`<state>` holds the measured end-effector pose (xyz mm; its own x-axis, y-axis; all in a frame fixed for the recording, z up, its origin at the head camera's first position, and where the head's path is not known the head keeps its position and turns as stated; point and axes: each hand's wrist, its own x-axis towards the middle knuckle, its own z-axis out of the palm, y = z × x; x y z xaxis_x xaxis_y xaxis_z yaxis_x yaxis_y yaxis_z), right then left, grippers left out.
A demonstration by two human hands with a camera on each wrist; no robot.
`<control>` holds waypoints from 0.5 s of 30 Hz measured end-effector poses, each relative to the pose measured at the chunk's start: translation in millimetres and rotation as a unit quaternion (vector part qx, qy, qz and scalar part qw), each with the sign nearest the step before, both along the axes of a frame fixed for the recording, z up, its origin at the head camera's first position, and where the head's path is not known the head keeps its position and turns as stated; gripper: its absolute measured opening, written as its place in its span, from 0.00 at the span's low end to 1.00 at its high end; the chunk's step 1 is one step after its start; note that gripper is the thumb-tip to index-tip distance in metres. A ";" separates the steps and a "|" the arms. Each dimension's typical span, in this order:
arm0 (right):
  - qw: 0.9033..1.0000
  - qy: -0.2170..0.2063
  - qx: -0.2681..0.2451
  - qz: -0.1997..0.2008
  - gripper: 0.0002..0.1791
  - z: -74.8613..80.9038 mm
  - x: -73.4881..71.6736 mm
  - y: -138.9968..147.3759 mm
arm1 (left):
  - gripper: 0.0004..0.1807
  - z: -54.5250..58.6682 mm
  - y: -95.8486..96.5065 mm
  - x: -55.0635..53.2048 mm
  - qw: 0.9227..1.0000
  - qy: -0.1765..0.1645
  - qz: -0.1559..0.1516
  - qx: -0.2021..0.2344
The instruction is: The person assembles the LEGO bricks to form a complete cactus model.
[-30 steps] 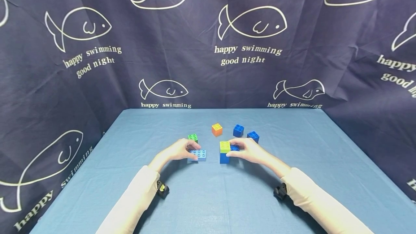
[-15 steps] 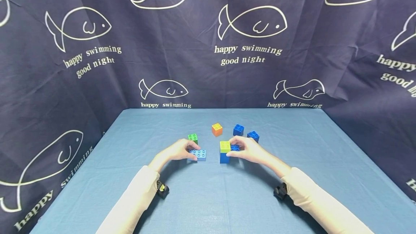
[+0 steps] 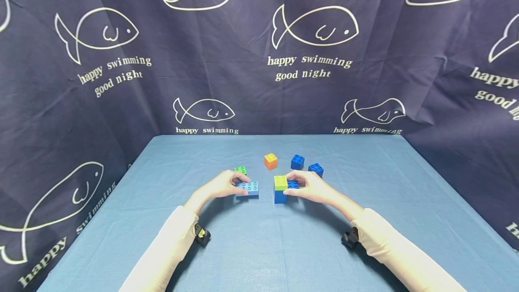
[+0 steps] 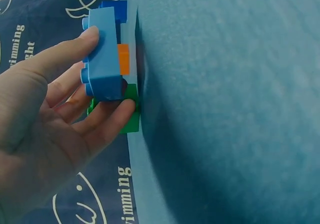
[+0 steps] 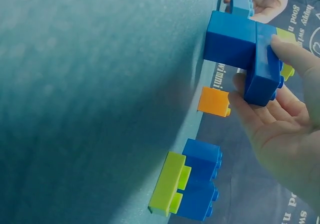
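Worktop, head view: a blue cloth-covered surface fills the lower frame, with a navy backdrop of white fish outlines and lettering above it. Left of centre, the person's left grip is clamped on a light blue brick, studs upward. Right of centre, the right grip is clamped on the blue part of a stack; its lime top stands near the light blue brick, with a gap between. Farther back are an orange block near centre, two dark blue blocks to its right, and a green block beyond the left grip.

Left wrist view: light blue brick at upper left, thumb on its near face, its base apart from the worktop. The orange block and partly covered green block appear behind it; the stack is cut off by the top edge.

Right wrist view: stack at upper right, thumb on its upper blue brick, which overhangs the lower blue brick. Contact between stack and worktop cannot be told. At bottom centre, a loose lime brick appears in front of the two dark blue blocks.
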<state>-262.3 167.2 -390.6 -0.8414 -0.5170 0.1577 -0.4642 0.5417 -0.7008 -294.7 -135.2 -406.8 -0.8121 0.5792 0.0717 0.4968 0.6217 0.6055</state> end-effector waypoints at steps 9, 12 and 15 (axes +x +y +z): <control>1.000 -0.010 -0.016 -0.005 0.22 -1.3 -1.5 0.3 | 0.21 9.6 -2.4 1.7 0.999 0.008 0.017 0.037; 1.000 -0.010 -0.020 -0.005 0.23 -2.2 -2.4 0.4 | 0.21 12.4 -2.4 2.6 0.999 0.008 0.022 0.041; 1.000 0.002 -0.018 -0.006 0.23 -4.1 -3.8 0.4 | 0.22 14.8 -1.8 2.8 0.999 0.005 0.026 0.045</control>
